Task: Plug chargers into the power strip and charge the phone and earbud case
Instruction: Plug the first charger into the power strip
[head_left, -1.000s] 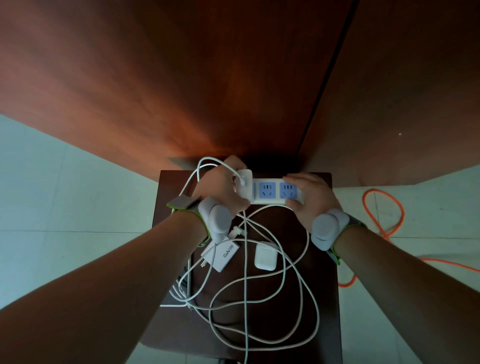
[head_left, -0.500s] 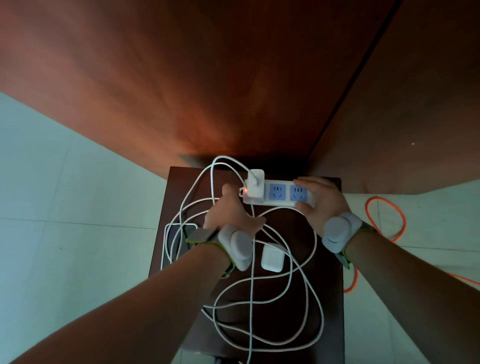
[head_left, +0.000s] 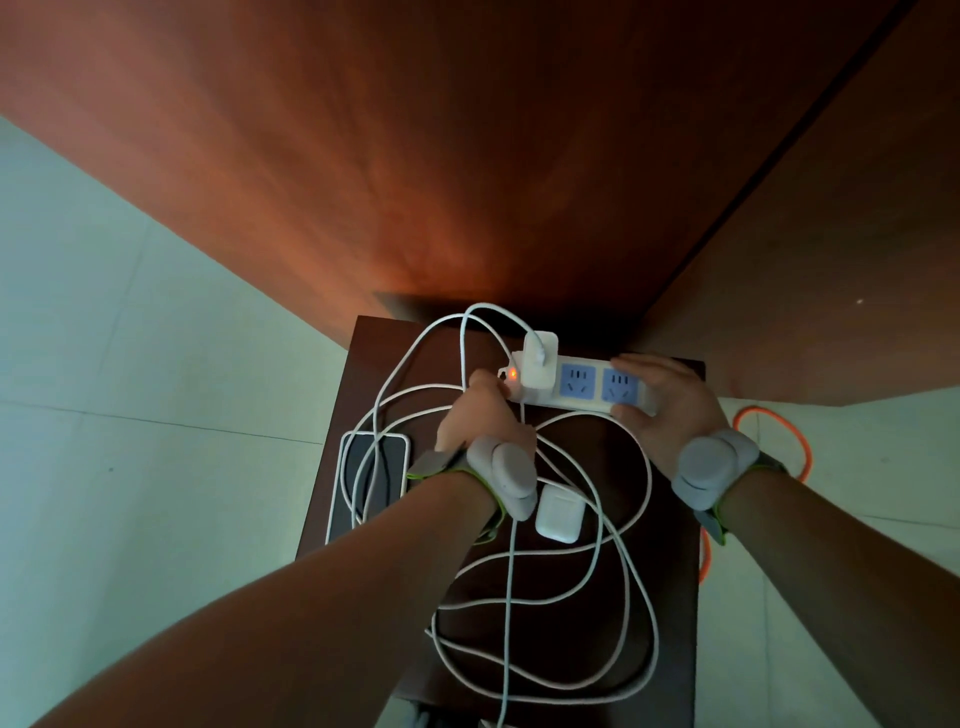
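A white power strip lies at the back of the small dark table. A white charger is plugged into its leftmost socket, and an orange light glows beside it. Two blue sockets are free. My right hand grips the strip's right end. My left hand is off the charger, one fingertip at the strip's lit left end, its other fingers bent down and holding nothing I can see. The phone lies at the table's left edge under cable loops. The white earbud case sits by my left wrist.
Long white cables loop in a tangle over most of the table. An orange cord lies on the pale floor to the right. Brown wooden panels rise right behind the table.
My left hand has let go of the charger, now seated in the strip, and drawn back to the strip's left end. The orange light now shows. The phone has come into view.
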